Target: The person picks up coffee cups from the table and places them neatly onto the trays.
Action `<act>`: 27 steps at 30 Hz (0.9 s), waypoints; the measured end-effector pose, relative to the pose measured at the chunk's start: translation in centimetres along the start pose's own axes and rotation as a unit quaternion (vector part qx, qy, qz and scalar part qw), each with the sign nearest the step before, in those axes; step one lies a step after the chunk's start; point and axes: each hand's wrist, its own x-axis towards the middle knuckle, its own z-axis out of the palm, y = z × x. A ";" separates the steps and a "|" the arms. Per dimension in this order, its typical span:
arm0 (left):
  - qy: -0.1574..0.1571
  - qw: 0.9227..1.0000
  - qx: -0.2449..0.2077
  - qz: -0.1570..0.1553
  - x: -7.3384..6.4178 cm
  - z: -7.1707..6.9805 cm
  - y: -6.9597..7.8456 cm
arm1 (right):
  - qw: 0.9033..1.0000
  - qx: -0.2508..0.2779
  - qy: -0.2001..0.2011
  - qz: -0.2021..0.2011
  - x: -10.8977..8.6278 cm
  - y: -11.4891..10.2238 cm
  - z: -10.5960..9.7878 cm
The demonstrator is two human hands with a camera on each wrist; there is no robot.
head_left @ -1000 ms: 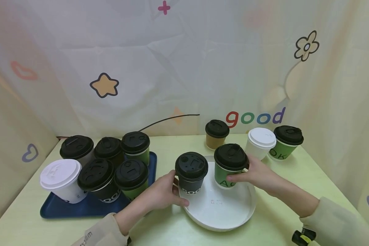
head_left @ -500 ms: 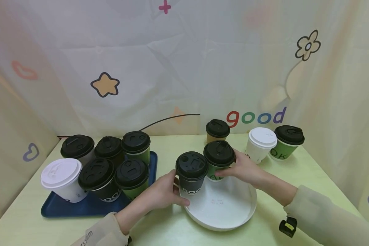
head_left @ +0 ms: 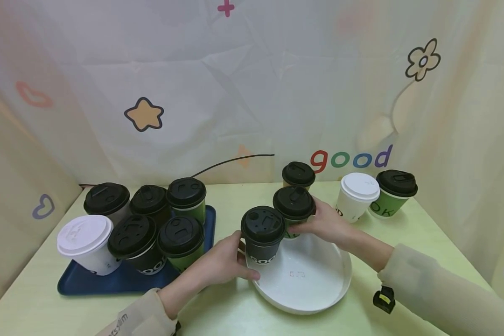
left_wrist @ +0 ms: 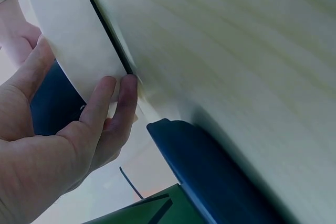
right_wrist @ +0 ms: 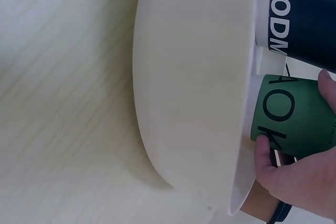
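A round white tray [head_left: 299, 294] stands on the table, with a black-lidded dark paper cup [head_left: 262, 247] upright at its left side. My left hand [head_left: 224, 261] holds the tray's left edge beside that cup. In the left wrist view, fingertips [left_wrist: 107, 85] rest against the tray's outer wall and the thumb is at its rim. My right hand [head_left: 325, 224] grips a green paper cup [right_wrist: 294, 114] with a black lid [head_left: 294, 202], close behind and right of the dark cup. The green cup is upright over the tray's back part, its base partly hidden in the head view.
Left of the white tray, a blue tray [head_left: 105, 285] carries several lidded cups. Behind the green cup is a small brown cup [head_left: 298, 173]. A white cup [head_left: 357, 198] and another green cup [head_left: 392, 198] stand at the back right, before a curtain [head_left: 252, 93].
My right hand has moved left and back with the green cup, bringing it close beside the dark cup. The left hand has kept its place at the tray.
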 end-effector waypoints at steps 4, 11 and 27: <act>0.000 1.000 0.001 0.005 0.1 0.0 0.1 | 1.000 0.002 0.000 -0.004 0.3 0.0 0.1; 0.000 1.000 0.002 0.003 0.0 0.0 0.2 | 1.000 0.001 0.003 -0.005 0.0 -0.2 0.0; 0.001 1.000 0.004 0.002 0.0 -0.1 -0.5 | 0.995 0.043 0.090 0.006 -2.7 0.3 -3.4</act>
